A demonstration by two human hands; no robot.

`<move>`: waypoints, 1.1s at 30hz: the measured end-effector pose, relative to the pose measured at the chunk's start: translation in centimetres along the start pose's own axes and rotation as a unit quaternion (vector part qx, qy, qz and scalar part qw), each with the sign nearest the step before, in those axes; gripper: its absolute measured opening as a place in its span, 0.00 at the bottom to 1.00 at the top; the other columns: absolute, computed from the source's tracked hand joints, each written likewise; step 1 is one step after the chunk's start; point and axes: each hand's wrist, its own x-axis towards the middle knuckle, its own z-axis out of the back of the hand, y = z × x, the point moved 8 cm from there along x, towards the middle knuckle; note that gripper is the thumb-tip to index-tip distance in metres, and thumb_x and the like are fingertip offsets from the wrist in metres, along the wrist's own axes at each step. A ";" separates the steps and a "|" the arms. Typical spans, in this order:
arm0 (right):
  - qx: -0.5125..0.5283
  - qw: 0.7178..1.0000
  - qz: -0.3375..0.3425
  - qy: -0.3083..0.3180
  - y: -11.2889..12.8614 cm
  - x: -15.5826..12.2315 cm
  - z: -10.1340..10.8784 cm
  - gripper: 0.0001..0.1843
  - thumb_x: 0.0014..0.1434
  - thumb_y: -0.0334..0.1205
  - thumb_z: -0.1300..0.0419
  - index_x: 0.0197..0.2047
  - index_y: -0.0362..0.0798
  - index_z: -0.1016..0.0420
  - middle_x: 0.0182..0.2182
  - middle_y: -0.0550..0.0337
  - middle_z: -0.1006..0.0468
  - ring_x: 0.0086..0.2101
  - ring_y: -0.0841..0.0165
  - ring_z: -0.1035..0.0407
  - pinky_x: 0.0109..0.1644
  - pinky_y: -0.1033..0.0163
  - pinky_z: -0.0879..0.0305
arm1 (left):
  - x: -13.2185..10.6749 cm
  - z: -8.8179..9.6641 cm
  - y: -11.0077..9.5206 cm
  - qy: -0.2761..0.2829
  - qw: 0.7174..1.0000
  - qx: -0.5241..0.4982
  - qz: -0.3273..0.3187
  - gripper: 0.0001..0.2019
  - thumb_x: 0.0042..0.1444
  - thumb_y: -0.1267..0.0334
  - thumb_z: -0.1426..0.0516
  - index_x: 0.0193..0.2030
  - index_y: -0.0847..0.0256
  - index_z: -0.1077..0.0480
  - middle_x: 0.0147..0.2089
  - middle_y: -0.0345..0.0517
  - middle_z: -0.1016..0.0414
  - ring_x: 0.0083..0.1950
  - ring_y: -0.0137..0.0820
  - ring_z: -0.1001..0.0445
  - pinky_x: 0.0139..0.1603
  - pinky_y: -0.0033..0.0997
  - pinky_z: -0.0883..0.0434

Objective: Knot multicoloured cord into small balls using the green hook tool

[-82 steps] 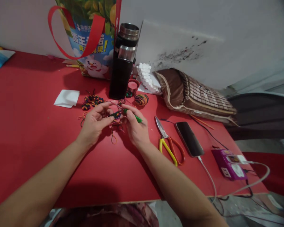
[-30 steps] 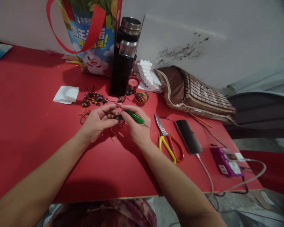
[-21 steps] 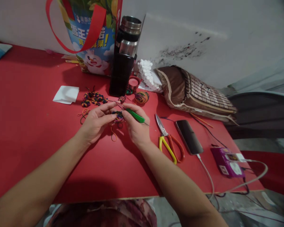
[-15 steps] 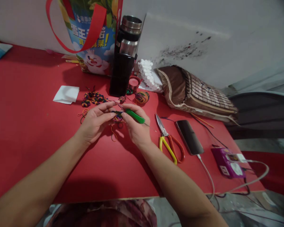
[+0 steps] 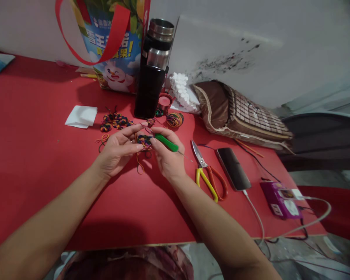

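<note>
Between my two hands is a small piece of multicoloured crochet work [image 5: 144, 141], dark with orange and purple strands. My left hand [image 5: 119, 149] pinches its left side between thumb and fingers. In my right hand [image 5: 169, 155] lies a crochet hook with a green handle [image 5: 167, 142]; its thin rear end points to the lower right. The hook's tip is at the work, too small to make out. A loose yarn strand [image 5: 140, 165] hangs below. Behind my hands lie several finished crochet pieces [image 5: 116, 121] and a yarn ball [image 5: 175, 119].
Right of my hands lie scissors [image 5: 205, 167], a phone [image 5: 233, 169] on a white cable and a purple power box [image 5: 281, 200]. Behind stand a black phone [image 5: 149, 93], a steel flask [image 5: 160, 42] and a printed bag [image 5: 113, 50]. A brown cushion [image 5: 245, 111] rests against the wall.
My left thumb has shifted slightly down along the crochet piece, so more of it shows. My right hand and the hook have hardly moved.
</note>
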 end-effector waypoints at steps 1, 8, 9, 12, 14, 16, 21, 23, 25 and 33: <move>0.004 1.000 -0.002 -0.002 0.0 0.0 0.0 0.16 0.60 0.47 0.22 0.51 0.59 0.13 0.46 0.63 0.13 0.40 0.69 0.21 0.44 0.63 0.20 | 0.0 0.0 0.0 0.001 1.000 -0.001 0.001 0.26 0.39 0.75 0.21 0.49 0.58 0.11 0.43 0.44 0.11 0.42 0.27 0.15 0.48 0.20 0.17; 0.042 0.999 -0.001 -0.006 0.1 0.3 -0.2 0.14 0.59 0.44 0.21 0.49 0.60 0.11 0.46 0.65 0.12 0.43 0.71 0.20 0.49 0.65 0.21 | 0.2 0.4 0.1 0.008 1.000 0.003 0.008 0.26 0.40 0.73 0.21 0.50 0.57 0.11 0.44 0.45 0.11 0.44 0.28 0.15 0.50 0.23 0.18; 0.043 0.999 -0.002 -0.008 0.1 0.3 -0.2 0.14 0.58 0.44 0.21 0.48 0.60 0.11 0.46 0.65 0.12 0.43 0.71 0.20 0.50 0.65 0.21 | 0.2 0.5 0.2 0.007 1.000 0.005 0.010 0.26 0.40 0.73 0.21 0.50 0.57 0.11 0.44 0.45 0.11 0.44 0.28 0.15 0.51 0.23 0.18; 0.028 1.000 -0.003 -0.013 0.1 0.3 0.0 0.15 0.58 0.46 0.21 0.49 0.59 0.11 0.46 0.63 0.12 0.45 0.68 0.20 0.52 0.61 0.20 | 0.2 0.6 0.2 0.000 1.000 0.008 0.008 0.26 0.40 0.73 0.21 0.50 0.57 0.11 0.45 0.46 0.12 0.45 0.29 0.16 0.51 0.26 0.18; 0.008 1.000 0.005 -0.011 0.2 0.2 0.1 0.16 0.59 0.46 0.21 0.50 0.59 0.12 0.46 0.62 0.12 0.46 0.67 0.19 0.53 0.59 0.20 | 0.2 0.6 0.1 -0.004 1.000 0.010 -0.001 0.25 0.41 0.73 0.22 0.49 0.58 0.11 0.47 0.47 0.12 0.47 0.31 0.16 0.53 0.28 0.18; -0.010 1.000 0.016 -0.006 0.4 0.1 0.1 0.16 0.60 0.44 0.22 0.51 0.59 0.12 0.47 0.63 0.12 0.45 0.67 0.20 0.53 0.59 0.20 | 0.2 0.5 -0.1 -0.009 1.000 0.014 -0.013 0.24 0.41 0.74 0.23 0.48 0.58 0.11 0.48 0.47 0.14 0.48 0.31 0.17 0.53 0.28 0.18; -0.026 0.999 0.020 0.012 0.5 -0.2 -0.2 0.14 0.61 0.42 0.22 0.50 0.62 0.11 0.44 0.65 0.12 0.42 0.69 0.20 0.44 0.64 0.22 | 0.1 0.5 -0.7 -0.018 0.998 0.031 -0.042 0.25 0.41 0.76 0.23 0.49 0.59 0.11 0.39 0.42 0.20 0.42 0.27 0.22 0.46 0.23 0.21; -0.030 0.999 0.017 0.017 0.5 -0.2 -0.3 0.15 0.61 0.42 0.23 0.51 0.61 0.12 0.45 0.64 0.12 0.43 0.68 0.20 0.43 0.63 0.21 | 0.2 0.5 -0.8 -0.017 0.999 0.028 -0.041 0.25 0.41 0.76 0.24 0.49 0.61 0.11 0.37 0.41 0.23 0.41 0.25 0.24 0.44 0.19 0.22; -0.037 0.999 0.014 0.018 0.5 -0.2 -0.4 0.15 0.60 0.44 0.23 0.51 0.60 0.12 0.46 0.63 0.12 0.44 0.66 0.19 0.44 0.62 0.20 | 0.2 0.5 -0.7 -0.014 0.999 0.021 -0.038 0.24 0.41 0.75 0.24 0.49 0.63 0.11 0.36 0.40 0.23 0.39 0.24 0.24 0.44 0.17 0.23; -0.044 0.999 0.020 0.022 0.3 -0.1 -0.2 0.15 0.61 0.45 0.23 0.51 0.61 0.12 0.46 0.64 0.12 0.43 0.67 0.21 0.47 0.61 0.21 | 0.3 0.8 -0.7 -0.028 0.998 0.039 -0.032 0.24 0.41 0.71 0.22 0.49 0.63 0.12 0.33 0.41 0.20 0.34 0.24 0.24 0.41 0.20 0.23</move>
